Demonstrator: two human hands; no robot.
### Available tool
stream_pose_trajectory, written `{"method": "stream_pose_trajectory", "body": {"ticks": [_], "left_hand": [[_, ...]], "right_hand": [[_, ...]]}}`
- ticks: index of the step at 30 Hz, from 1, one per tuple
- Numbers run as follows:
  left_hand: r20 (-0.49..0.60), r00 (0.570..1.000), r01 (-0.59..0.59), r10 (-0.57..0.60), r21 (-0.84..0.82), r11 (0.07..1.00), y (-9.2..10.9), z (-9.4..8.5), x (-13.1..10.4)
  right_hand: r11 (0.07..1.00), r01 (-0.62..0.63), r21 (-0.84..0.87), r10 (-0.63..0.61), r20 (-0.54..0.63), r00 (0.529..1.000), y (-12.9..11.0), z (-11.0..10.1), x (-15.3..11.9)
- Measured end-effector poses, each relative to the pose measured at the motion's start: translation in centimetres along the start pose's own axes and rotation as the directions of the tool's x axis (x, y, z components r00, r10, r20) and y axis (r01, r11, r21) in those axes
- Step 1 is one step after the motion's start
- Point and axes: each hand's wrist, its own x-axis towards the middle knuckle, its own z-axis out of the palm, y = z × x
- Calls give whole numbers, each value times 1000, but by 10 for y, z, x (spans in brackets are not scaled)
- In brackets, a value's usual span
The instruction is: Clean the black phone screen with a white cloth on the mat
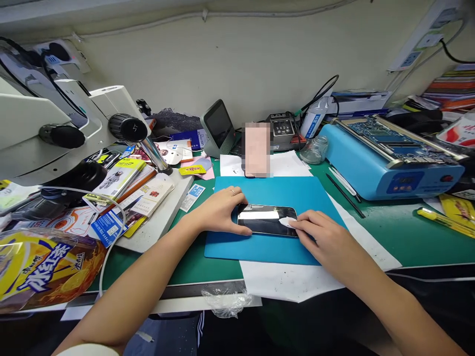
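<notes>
Black phone [261, 226], long axis sideways (screen up), left grip [222, 210] holding one end, right grip [321, 235] pinching tissue [285, 222]

Two hands [219, 210] [322, 233], one dark phone [261, 225], one blue mat [230, 250], one microscope [85, 136], one glass jar [314, 150]

Bench [399, 237], green top. Directly on it: white paper [293, 283], front part overhanging the edge; blue mat [256, 251], partly over the paper, partly on the green; white base [163, 207], left; card [192, 197], between base and mat; jar [315, 149], rear; blue machine [365, 168], right; black stick [345, 195], left of machine; yellow pen [445, 222], far right.
</notes>
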Motion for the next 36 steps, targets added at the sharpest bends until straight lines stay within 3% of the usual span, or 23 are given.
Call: {"method": "stream_pose_trajectory", "body": {"ticks": [14, 20, 26, 30, 36], "left_hand": [[-18, 1000, -10, 10, 14, 1000, 2, 2, 0], [-14, 1000, -18, 18, 18, 1000, 1, 1, 0], [-8, 1000, -6, 6, 14, 1000, 0, -1, 0], [-7, 1000, -3, 3, -4, 1000, -2, 0, -1], [-16, 1000, 3, -3, -3, 1000, -1, 1, 0]], "right_hand": [[994, 90, -54, -84, 106, 991, -66, 32, 72], [989, 146, -36, -141, 114, 983, -67, 21, 52], [989, 130, -63, -129, 22, 991, -35, 3, 9], [981, 117, -153, -122, -23, 992, -21, 0, 2], [986, 0, -164, -1, -8, 1000, -54, 18, 28]]}}
